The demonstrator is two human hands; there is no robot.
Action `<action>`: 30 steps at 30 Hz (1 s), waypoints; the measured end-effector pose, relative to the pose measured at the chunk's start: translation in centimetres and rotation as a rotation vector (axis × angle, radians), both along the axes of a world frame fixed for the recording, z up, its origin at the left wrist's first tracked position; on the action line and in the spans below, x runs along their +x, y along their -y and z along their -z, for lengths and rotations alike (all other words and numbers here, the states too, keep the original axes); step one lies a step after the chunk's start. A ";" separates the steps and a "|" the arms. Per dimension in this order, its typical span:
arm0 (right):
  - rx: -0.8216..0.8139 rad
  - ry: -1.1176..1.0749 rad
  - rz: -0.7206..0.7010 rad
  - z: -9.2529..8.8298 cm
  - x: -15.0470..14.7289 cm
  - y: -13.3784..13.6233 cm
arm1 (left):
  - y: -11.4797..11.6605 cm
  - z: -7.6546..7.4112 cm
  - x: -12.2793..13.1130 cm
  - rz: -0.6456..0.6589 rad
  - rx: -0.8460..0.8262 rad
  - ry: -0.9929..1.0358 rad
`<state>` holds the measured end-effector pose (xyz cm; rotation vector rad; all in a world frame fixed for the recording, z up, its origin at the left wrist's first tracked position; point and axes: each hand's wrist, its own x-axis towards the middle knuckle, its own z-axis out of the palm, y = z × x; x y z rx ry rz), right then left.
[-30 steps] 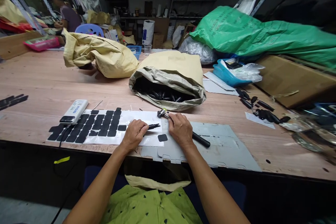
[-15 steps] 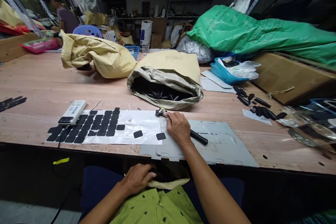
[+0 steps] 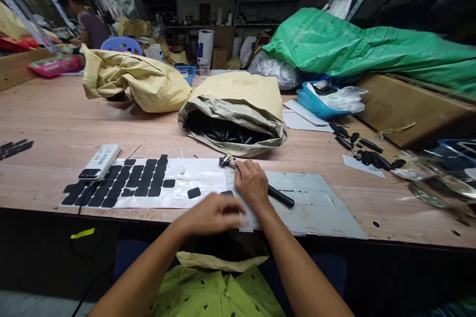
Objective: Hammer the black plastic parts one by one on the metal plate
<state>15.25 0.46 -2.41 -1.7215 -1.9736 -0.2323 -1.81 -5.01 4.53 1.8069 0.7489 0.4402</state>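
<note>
My right hand [image 3: 253,183] is closed around a black-handled tool with a shiny metal head [image 3: 227,160], its black grip [image 3: 280,196] sticking out to the right. It rests over a grey sheet [image 3: 316,203] on the table. My left hand [image 3: 215,214] is in the air at the table's front edge, to the left of my right wrist, its fingers smeared by motion. Below it, an open beige sack [image 3: 223,261] lies at my lap. Black rounded-square pads [image 3: 147,178] stand in rows on white backing paper [image 3: 201,171], a few of them apart.
An open beige sack [image 3: 238,84] full of black handle-like parts stands behind the paper, with another sack [image 3: 141,79] at its left. A white device [image 3: 99,161] overlaps the pads. To the right are a blue basket [image 3: 322,101], loose black parts [image 3: 372,156] and a cardboard box [image 3: 412,109].
My left hand has risen from the sack at my lap and moved up and right to the table edge. My right hand keeps its hold on the tool in nearly the same place.
</note>
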 end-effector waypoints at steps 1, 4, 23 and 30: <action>-0.005 0.003 0.003 0.0 0.0 0.0 | -2.1 -0.4 0.6 -0.164 0.051 0.029; -0.017 -0.001 -0.003 -0.1 0.0 -0.1 | -8.9 -0.4 2.4 -0.714 0.193 -0.029; -0.006 -0.059 -0.014 0.1 0.2 -0.2 | -8.7 0.6 -4.4 -0.453 0.127 -0.040; -0.012 -0.051 -0.009 -0.1 0.2 0.0 | -3.9 3.6 -5.9 -0.441 0.367 -0.226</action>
